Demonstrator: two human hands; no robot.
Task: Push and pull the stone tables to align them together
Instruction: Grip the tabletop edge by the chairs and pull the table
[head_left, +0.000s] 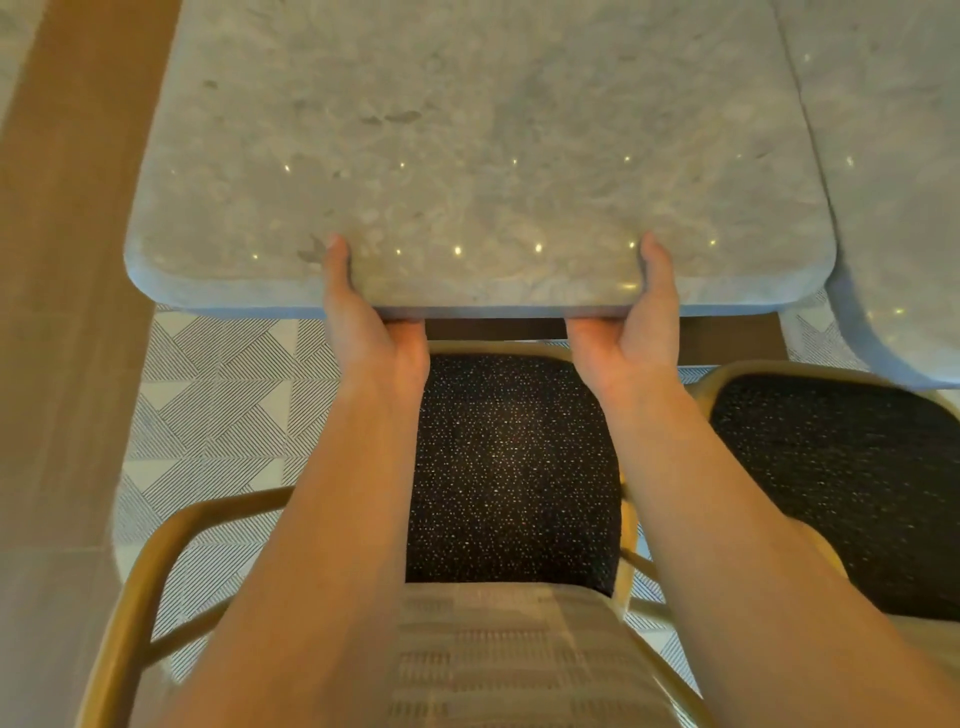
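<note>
My left hand (363, 332) clamps the near edge of the stone table (467, 156) filling the upper centre, thumb on top, fingers hidden beneath. My right hand (634, 332) grips likewise. At the upper right, the second stone table (893, 182) lies just beside it, its near edge lower in frame, nearer my right hand.

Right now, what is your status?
Both hands, left and right, grip near table edge. Second table alongside right, near edges offset. Chair underneath.
</note>
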